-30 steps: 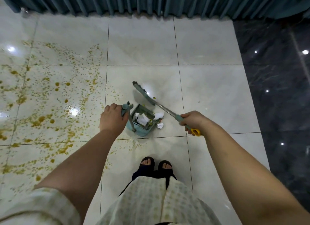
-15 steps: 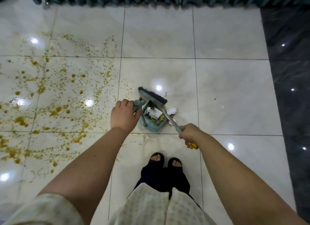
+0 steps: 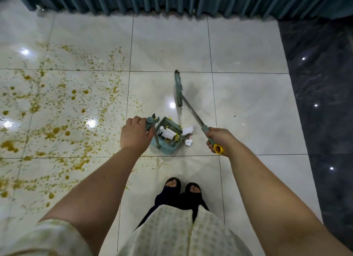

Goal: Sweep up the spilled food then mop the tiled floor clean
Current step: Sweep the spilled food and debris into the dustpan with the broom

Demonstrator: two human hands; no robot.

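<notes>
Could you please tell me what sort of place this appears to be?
Probably an indoor room in a home, though I cannot be sure: glossy pale floor tiles, a teal pleated curtain reaching the floor, and the person's open-toed slippers.

spilled food (image 3: pixel 55 130) cut by left edge, broom head (image 3: pixel 178 89) motion-blurred

No text, label or number can be read anywhere.
</notes>
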